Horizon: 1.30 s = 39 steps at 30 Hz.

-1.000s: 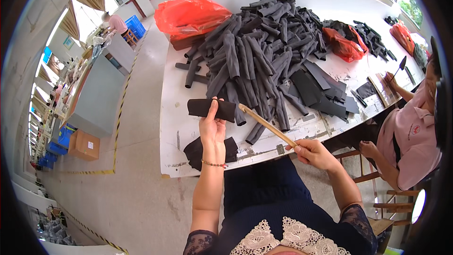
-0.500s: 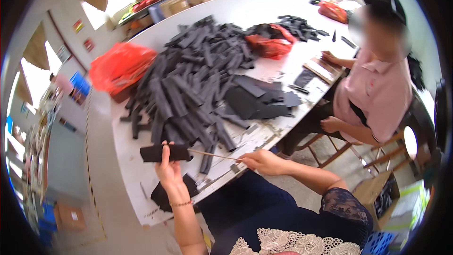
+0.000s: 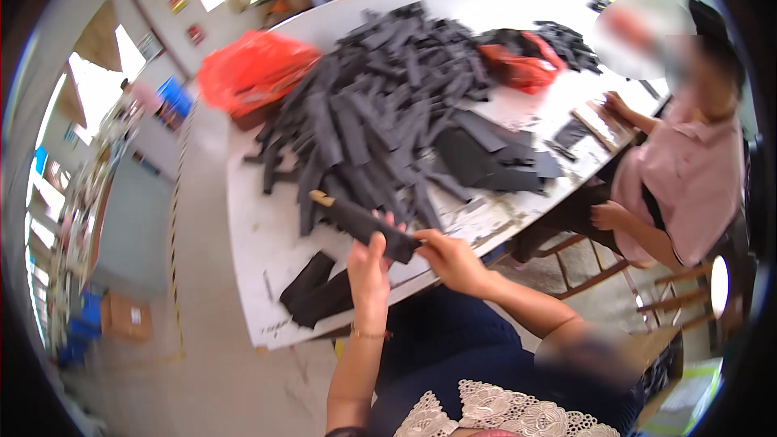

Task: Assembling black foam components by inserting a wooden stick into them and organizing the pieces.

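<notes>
My left hand [image 3: 371,263] is closed round a dark fabric tube [image 3: 364,222] held slantwise above the near side of the table. A pale wooden stick [image 3: 322,197] shows its tip at the tube's far left end; the rest of its length is hidden inside. At the tube's near right end, my right hand [image 3: 455,259] pinches with thumb and fingers, close to the left fingertips. The fingers seem to be on the stick's other end, which they cover. Below the left hand, more dark fabric pieces [image 3: 312,291] lie near the table's front edge.
A big heap of dark grey fabric tubes [image 3: 388,89] covers the middle of the white table [image 3: 255,275]. Red plastic bags [image 3: 251,73] stand beside it. Flat dark sheets [image 3: 486,154] lie right of the heap. A co-worker in a pink shirt [image 3: 680,170] sits at the right.
The stick has slid into the tube, and its tip now pokes out at the far end. My right hand has come up against the tube, which has tilted. The whole view has shifted.
</notes>
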Motion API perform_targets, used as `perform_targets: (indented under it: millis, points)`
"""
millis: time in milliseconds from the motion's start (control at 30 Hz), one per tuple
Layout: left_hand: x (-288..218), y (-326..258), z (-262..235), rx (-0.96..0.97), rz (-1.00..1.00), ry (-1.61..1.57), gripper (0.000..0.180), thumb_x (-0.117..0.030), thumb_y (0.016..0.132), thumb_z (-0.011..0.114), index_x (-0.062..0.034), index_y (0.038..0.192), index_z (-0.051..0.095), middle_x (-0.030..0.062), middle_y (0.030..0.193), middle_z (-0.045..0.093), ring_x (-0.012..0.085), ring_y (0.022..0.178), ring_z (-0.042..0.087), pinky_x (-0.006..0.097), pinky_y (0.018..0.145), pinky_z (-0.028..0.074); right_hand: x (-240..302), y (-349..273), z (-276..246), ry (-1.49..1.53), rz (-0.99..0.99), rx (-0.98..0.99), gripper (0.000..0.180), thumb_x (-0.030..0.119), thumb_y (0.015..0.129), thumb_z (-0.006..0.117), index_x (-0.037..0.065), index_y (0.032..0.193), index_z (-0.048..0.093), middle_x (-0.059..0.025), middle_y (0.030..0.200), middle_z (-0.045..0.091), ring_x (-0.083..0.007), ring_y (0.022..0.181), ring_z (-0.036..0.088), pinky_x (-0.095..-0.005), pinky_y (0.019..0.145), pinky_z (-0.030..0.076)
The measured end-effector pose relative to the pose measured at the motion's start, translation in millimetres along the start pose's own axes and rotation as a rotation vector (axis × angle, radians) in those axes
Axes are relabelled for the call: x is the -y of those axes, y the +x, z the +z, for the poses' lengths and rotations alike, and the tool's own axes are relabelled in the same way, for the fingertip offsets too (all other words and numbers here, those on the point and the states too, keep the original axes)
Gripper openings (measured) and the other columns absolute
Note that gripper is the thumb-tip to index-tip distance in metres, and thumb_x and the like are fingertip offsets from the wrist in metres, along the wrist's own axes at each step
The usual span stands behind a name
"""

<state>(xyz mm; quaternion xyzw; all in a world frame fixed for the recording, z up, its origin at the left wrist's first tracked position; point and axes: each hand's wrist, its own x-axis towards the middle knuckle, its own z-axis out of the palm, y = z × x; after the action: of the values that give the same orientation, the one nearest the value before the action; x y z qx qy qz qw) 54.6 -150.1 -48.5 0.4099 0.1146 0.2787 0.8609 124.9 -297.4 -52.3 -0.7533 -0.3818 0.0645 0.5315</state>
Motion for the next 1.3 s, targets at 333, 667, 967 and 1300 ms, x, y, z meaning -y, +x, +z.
perform_targets:
  millis: [333, 667, 967, 1300]
  points:
    - [-13.5, 7.1, -6.6, -0.259, 0.044, -0.287, 0.035, -0.031, 0.097, 0.063, -0.0013, 0.115, 0.061, 0.0085, 0.086, 0.067, 0.0235, 0.076, 0.068, 0.043, 0.082, 0.058, 1.9, -23.7, 53.8, 0.048, -0.044, -0.049, 0.024, 0.003, 0.092, 0.06, -0.001, 0.115, 0.056, -0.0179, 0.075, 0.063, -0.03, 0.064, 0.064, -0.0361, 0.058, 0.047]
    - [-30.9, 23.0, 0.1, -0.429, 0.019, -0.136, 0.025, -0.022, 0.091, 0.071, -0.0017, 0.105, 0.067, -0.0001, 0.067, 0.055, 0.0073, 0.051, 0.048, 0.024, 0.047, 0.043, -0.2, -69.3, 41.2, -0.152, 0.021, 0.096, 0.01, 0.008, 0.095, 0.056, 0.001, 0.093, 0.05, -0.0261, 0.068, 0.06, -0.0462, 0.064, 0.061, -0.0514, 0.049, 0.044]
    - [-70.2, 47.1, -34.9, -0.316, 0.229, -0.014, 0.046, -0.035, 0.1, 0.057, 0.0044, 0.125, 0.054, -0.0053, 0.057, 0.033, 0.0024, 0.043, 0.028, 0.02, 0.039, 0.021, 0.5, -112.9, -6.3, -0.075, 0.104, 0.335, 0.017, 0.017, 0.098, 0.051, 0.004, 0.109, 0.053, -0.0211, 0.082, 0.065, -0.0408, 0.074, 0.066, -0.049, 0.063, 0.052]
    - [-29.2, -9.4, 22.7, -0.256, 0.032, -0.175, 0.067, -0.059, 0.097, 0.046, -0.0045, 0.137, 0.045, 0.0132, 0.103, 0.062, 0.0239, 0.086, 0.062, 0.039, 0.08, 0.053, -11.7, -85.8, -24.9, -0.158, -0.037, 0.18, 0.02, 0.022, 0.099, 0.051, 0.003, 0.103, 0.051, -0.0215, 0.072, 0.062, -0.0401, 0.065, 0.064, -0.0495, 0.057, 0.05]
